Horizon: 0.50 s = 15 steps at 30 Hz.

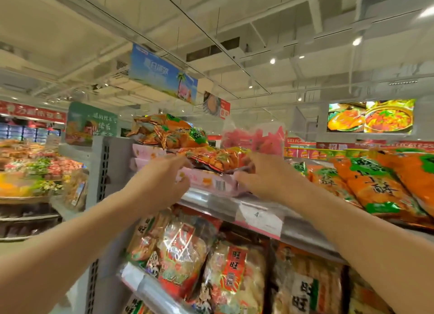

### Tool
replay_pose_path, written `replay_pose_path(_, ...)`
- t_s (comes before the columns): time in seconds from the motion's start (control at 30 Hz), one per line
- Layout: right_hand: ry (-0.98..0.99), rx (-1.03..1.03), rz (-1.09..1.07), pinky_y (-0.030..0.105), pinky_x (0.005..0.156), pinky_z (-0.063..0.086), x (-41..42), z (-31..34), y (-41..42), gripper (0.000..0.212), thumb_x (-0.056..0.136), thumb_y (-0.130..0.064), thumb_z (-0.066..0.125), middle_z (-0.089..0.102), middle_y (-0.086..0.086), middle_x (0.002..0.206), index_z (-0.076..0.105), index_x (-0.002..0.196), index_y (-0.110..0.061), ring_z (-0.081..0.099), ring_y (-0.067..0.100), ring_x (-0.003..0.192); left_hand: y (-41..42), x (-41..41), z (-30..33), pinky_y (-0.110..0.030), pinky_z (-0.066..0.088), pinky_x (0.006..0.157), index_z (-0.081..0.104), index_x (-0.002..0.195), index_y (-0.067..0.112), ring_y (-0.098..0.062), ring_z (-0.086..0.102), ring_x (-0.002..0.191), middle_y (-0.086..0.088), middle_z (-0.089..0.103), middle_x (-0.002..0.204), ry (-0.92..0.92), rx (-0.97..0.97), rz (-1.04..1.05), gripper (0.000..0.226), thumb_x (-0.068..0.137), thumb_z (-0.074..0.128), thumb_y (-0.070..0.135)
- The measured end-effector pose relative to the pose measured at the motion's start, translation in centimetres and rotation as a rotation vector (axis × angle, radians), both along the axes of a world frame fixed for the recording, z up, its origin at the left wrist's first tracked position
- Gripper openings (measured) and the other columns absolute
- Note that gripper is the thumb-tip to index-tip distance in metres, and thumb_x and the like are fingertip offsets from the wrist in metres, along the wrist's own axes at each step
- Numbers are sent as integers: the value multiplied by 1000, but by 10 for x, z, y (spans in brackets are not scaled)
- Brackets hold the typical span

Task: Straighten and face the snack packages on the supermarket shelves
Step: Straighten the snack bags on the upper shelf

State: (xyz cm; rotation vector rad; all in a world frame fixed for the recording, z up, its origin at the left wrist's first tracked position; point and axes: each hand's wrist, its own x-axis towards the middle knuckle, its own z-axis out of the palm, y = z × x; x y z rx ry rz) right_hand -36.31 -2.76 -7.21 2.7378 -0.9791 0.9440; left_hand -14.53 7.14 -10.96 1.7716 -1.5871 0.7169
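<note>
Both my arms reach up to the top shelf [234, 204], where an orange snack bag [216, 159] lies flat on a stack of pink cartons [206, 182]. My left hand [162, 182] is at the bag's left end, fingers curled forward onto its edge and the carton beneath; motion blur keeps me from telling whether that grip has truly closed on the bag. My right hand [263, 175] is at the bag's right end, its fingers bent around the corner there, and this grip looks to be holding the bag, though the fingertips are blurred. Behind the bag a second orange bag with green label [169, 130] sits heaped higher on the cartons, and a pink-red packet [256, 136] stands just behind my right hand. To the right, more large orange bags [380, 184] lie slanted along the same shelf. A white price tag [260, 217] hangs on the shelf's front rail. On the shelf below stand clear rice cracker bags with red labels [180, 250], side by side.
</note>
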Motion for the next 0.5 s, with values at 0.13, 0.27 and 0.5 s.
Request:
replay_pose_path(0.13,-161,198,-82,26,78,43,53,26,-26,65,90,-62,43,63,7,115,51,130,-11,60,24,100,-36,25,34,-32,42,82,61,121,16,-18,54,103,-3,61,120,-91,-82,-37,30,95,52,27)
replay_pose_path(0.27,-176,376,-180,39,97,42,75,36,-35,94,82,-81,34,39,13,150,43,142,-10,45,34,129,-67,47,64,-31,45,73,65,108,12,-20,57,90,-6,65,103,-174,-20,-4,26,95,51,30)
replay_pose_path(0.5,-174,390,-263,30,73,50,91,35,-33,73,66,-80,58,65,9,107,66,104,-18,62,20,86,-100,64,88,-29,49,64,61,91,17,-16,60,78,-1,64,86,-148,384,85,49,88,45,62)
